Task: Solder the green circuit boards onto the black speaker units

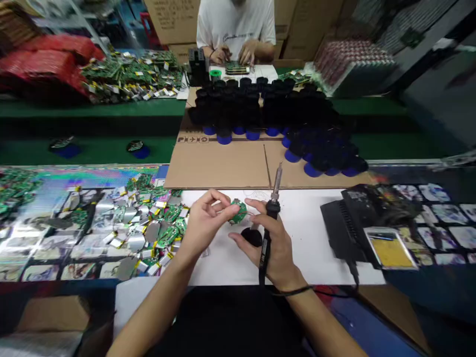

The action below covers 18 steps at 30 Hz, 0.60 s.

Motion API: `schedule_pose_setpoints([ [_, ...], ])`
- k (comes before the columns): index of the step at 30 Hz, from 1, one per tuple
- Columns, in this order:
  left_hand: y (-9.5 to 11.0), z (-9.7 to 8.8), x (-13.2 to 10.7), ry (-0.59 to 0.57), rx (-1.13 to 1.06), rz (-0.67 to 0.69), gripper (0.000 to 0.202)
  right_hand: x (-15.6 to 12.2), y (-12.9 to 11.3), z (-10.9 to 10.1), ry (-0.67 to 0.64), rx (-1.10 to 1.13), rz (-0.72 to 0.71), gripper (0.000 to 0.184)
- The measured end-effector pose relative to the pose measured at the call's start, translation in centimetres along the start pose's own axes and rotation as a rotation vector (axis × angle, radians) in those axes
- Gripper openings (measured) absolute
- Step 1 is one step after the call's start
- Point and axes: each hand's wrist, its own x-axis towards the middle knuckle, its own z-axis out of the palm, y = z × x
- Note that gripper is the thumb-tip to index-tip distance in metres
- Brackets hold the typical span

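The left hand pinches a small round circuit board between thumb and fingers, raised over the white sheet on the worktop. The right hand grasps a soldering iron, its tip pointing up and away from the person, while its foremost fingertips reach just beside the board's right edge. A black round piece sits by the right thumb (whether gripped or merely touched, I cannot tell). Left of the hands lies a heap of circuit boards; to the right stand a black box and a yellow sponge. Beyond the hands, many black-and-blue pots crowd a cardboard sheet. Across from them, a co-worker handles more boards.
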Motion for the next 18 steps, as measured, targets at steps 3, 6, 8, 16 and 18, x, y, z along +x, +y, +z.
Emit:
schedule_pose_setpoints([
  [3,-1.2,2.0,-0.4,0.049,-0.044,0.01,0.032,-0.4,0.5,-0.2,0.054,0.028,0.05,0.063],
  [6,-1.8,3.0,-0.9,0.022,-0.045,-0.009,0.031,-0.9,0.8,-1.1,0.039,0.077,0.135,0.06],
  [8,-1.9,2.7,-1.3,-0.042,-0.008,-0.03,0.026,-1.4,0.9,-2.2,0.009,0.127,0.2,0.056],
  [16,-1.9,-2.0,-3.8,-0.542,0.663,0.184,0.022,-4.7,2.0,-7.5,-0.114,0.058,0.299,0.055],
  [18,-2.5,-2.4,-4.3,-0.559,0.725,0.273,0.018,-5.3,1.9,-7.8,-0.202,0.0,0.262,0.053],
])
